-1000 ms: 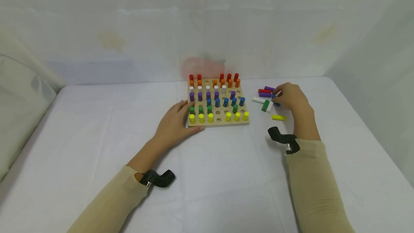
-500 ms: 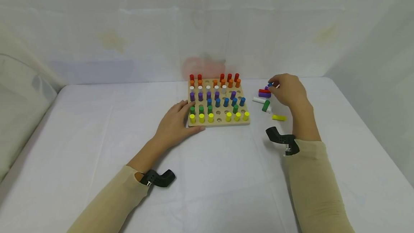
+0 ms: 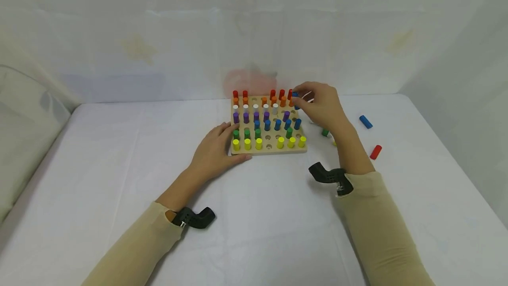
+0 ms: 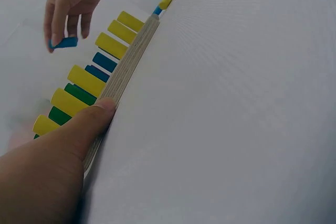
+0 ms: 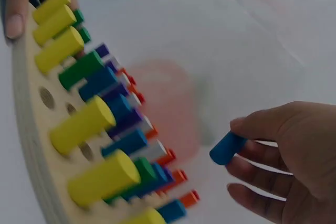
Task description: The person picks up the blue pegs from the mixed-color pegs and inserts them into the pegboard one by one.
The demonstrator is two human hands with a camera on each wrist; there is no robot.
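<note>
The right hand [image 3: 322,106] hides most of the loose pegs on the desk [image 3: 278,215]; only a green peg [image 3: 325,132] peeks out beside the wrist.

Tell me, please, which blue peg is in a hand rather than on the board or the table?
The blue peg pinched in the right hand, above the board's far right corner; another lies loose on the table.

beige long sleeves [image 3: 381,224], black wrist mounts [image 3: 196,219].
</note>
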